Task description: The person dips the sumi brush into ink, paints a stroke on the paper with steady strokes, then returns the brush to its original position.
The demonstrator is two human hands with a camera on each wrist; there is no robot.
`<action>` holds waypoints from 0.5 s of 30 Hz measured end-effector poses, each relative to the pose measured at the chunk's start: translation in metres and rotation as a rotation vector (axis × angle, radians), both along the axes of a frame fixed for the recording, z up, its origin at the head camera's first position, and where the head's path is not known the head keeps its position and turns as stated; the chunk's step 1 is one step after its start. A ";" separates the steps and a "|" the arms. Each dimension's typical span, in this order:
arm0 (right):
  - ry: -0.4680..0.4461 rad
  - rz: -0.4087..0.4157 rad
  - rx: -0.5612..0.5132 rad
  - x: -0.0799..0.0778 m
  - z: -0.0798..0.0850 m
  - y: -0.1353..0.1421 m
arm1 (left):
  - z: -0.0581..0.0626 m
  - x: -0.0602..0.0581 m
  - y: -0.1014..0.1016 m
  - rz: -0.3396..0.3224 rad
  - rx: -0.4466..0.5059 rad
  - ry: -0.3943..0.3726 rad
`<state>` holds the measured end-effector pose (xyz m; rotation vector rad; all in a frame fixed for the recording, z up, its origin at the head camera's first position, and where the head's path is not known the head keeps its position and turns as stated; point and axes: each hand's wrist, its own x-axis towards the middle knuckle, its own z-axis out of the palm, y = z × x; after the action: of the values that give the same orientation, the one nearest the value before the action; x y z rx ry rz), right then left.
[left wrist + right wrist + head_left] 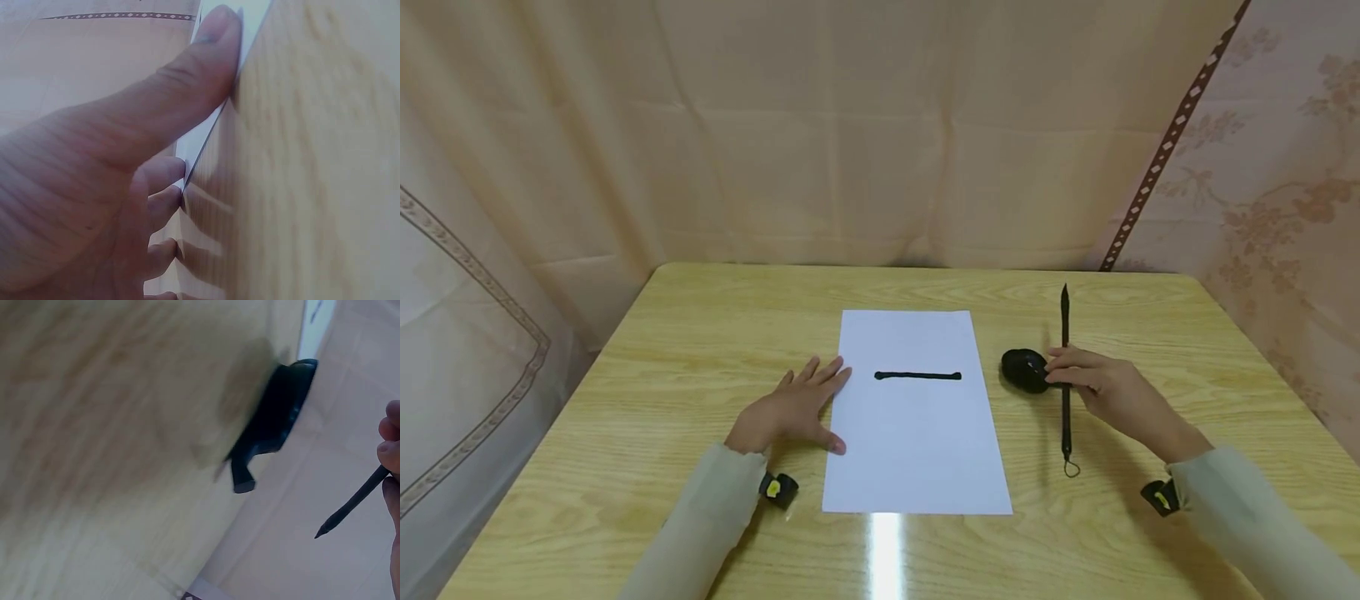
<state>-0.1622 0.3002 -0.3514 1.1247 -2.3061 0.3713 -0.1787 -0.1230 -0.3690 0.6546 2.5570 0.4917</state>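
Note:
A white sheet of paper (917,458) lies on the table, with one thick black horizontal stroke (917,375) across its upper half. My left hand (793,408) rests at the sheet's left edge, fingers spread; in the left wrist view its thumb (200,75) lies over the paper's edge. Right of the sheet, my right hand (1123,400) pinches a black calligraphy brush (1065,321) by its shaft, raised off the table. The brush's pointed tip (328,528) faces the far side, its hanging loop the near side. Beside the right fingertips sits a black ink dish (1022,369) with a short handle (242,478).
The wood-grain table (715,350) carries the sheet and dish. Beige curtains (820,150) hang behind its far edge, and a patterned cloth (1285,167) hangs at the right. Each wrist wears a small black camera, such as the left camera (780,490).

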 end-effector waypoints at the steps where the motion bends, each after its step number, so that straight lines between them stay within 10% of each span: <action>1: 0.007 0.001 0.015 0.001 -0.001 0.000 | 0.000 0.000 0.000 -0.001 0.000 0.001; 15: -0.021 0.081 0.110 0.009 -0.020 0.009 | -0.001 0.000 0.000 0.004 -0.011 -0.001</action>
<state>-0.1528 0.3091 -0.3714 1.2767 -2.3284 0.2912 -0.1782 -0.1228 -0.3701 0.6446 2.5587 0.4787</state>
